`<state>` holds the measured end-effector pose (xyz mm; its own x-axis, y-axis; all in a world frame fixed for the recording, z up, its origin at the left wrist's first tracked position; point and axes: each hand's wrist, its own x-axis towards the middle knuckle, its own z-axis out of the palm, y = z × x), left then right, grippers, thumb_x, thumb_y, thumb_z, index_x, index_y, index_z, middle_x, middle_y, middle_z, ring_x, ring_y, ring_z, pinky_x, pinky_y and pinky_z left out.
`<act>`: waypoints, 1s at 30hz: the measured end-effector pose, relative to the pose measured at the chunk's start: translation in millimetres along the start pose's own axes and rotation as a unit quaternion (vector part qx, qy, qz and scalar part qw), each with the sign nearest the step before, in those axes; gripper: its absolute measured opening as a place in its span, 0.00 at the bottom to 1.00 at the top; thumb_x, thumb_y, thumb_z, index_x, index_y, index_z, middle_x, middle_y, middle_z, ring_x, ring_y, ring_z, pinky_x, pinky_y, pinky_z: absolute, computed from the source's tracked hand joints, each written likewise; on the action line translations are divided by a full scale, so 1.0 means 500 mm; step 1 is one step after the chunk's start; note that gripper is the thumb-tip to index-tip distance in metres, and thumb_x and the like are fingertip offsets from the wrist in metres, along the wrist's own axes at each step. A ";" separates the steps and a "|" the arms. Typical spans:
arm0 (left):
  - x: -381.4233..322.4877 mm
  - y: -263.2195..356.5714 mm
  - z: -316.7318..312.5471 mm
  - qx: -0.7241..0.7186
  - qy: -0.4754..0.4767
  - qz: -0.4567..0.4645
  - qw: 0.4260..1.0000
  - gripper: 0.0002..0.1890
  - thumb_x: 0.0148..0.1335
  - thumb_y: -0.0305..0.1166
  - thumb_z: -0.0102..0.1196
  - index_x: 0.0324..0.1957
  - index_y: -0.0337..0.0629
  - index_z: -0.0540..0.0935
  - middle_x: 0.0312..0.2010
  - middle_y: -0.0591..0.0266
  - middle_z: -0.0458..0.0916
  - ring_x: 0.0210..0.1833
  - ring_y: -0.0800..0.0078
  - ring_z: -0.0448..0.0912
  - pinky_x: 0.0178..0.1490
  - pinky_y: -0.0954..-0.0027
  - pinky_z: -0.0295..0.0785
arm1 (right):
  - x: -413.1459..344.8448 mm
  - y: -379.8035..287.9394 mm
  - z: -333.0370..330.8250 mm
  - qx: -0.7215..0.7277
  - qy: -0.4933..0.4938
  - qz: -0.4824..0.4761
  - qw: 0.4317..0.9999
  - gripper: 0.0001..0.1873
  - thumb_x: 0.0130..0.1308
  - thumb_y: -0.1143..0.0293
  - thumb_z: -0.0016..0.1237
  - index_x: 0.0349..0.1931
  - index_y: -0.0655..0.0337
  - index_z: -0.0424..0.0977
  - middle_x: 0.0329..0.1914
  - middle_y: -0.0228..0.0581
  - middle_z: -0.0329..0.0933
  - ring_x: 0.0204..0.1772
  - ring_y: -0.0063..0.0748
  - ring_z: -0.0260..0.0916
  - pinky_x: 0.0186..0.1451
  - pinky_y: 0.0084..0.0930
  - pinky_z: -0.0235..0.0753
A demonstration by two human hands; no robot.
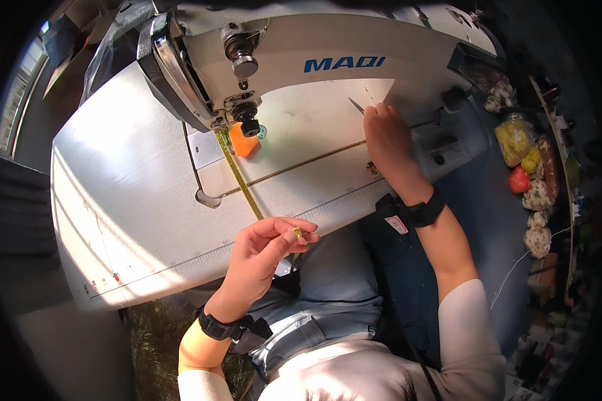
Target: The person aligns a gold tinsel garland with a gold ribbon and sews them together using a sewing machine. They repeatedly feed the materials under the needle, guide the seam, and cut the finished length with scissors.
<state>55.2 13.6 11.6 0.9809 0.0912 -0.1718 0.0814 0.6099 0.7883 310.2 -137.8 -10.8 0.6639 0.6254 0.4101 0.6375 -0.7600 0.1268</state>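
Observation:
A narrow gold glitter ribbon [237,176] runs from under the needle area of a MAQI sewing machine [331,42] toward the table's front edge. Its near end is pinched between the thumb and fingers of my left hand [261,250], just in front of that edge. On the machine bed, my right hand [389,135] is curled around a pointed metal tool [355,105]. Only the tool's tip shows; the rest is hidden by the fingers. Close to the needle, an orange guide piece [244,141] lies right of the ribbon.
A printed ruler scale [261,226] follows the front edge of the white sewing table [130,200]. The machine's head overhangs the bed. Bagged yellow items [514,140] and other bundles stand at the far right. My lap in jeans [336,265] is below the table edge.

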 end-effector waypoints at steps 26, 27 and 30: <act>0.004 -0.045 0.013 0.117 0.075 0.165 0.977 0.04 0.68 0.21 0.49 0.38 0.31 0.77 0.57 0.52 0.75 0.55 0.73 0.75 0.53 0.76 0.71 | -0.163 -0.171 -0.182 0.764 -0.405 0.157 0.477 0.23 0.75 0.53 0.42 0.26 0.62 0.72 0.20 0.22 0.61 0.24 0.11 0.52 0.26 0.15 0.53; 0.004 -0.046 0.013 0.119 0.075 0.167 0.976 0.04 0.68 0.21 0.49 0.38 0.31 0.77 0.57 0.52 0.75 0.53 0.75 0.75 0.51 0.77 0.72 | -0.161 -0.172 -0.180 0.758 -0.399 0.146 0.495 0.22 0.74 0.54 0.44 0.25 0.62 0.72 0.20 0.22 0.62 0.24 0.11 0.53 0.26 0.15 0.54; 0.001 -0.047 0.015 0.136 0.080 0.167 0.973 0.04 0.67 0.20 0.49 0.37 0.30 0.77 0.56 0.53 0.75 0.48 0.78 0.76 0.47 0.79 0.72 | -0.163 -0.178 -0.176 0.743 -0.378 0.158 0.530 0.21 0.73 0.57 0.47 0.23 0.62 0.72 0.19 0.22 0.63 0.25 0.12 0.55 0.27 0.15 0.55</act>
<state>55.0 -6.9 -2.6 0.9223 0.3836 0.0483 -0.1724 0.2962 0.9395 165.0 -136.8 23.9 0.4384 0.8277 -0.3505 -0.3192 -0.2212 -0.9215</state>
